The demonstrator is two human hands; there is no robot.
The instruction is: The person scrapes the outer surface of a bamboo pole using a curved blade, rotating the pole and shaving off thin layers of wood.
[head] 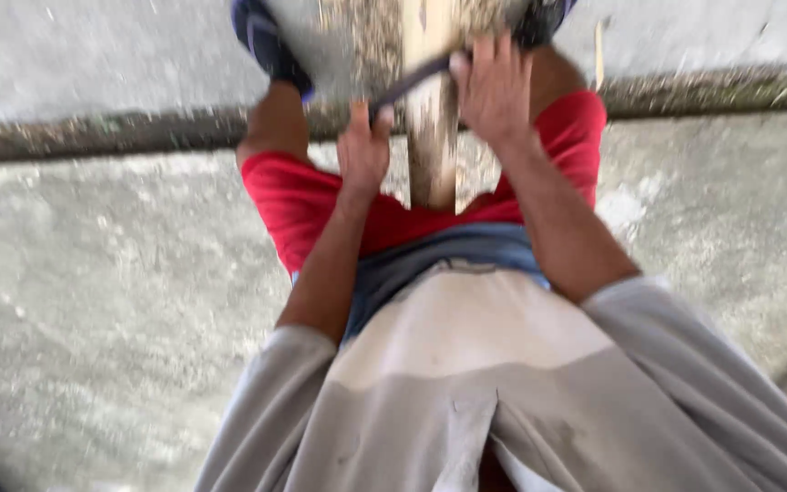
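Grey concrete floor (93,319) fills most of my view, with a dark mossy seam (120,132) crossing it. I sit over it in red shorts (302,196) and a grey-and-white shirt (466,364), knees spread. Between my knees stands a pale wooden pole (432,137), upright and running out of the top of the view. My right hand (495,87) lies against the pole's right side, fingers up and bent. My left hand (363,150) is clenched around one end of a thin dark blade (412,84) that slants across the pole toward my right hand. Blur hides whether the right hand grips the blade's other end; I cannot tell.
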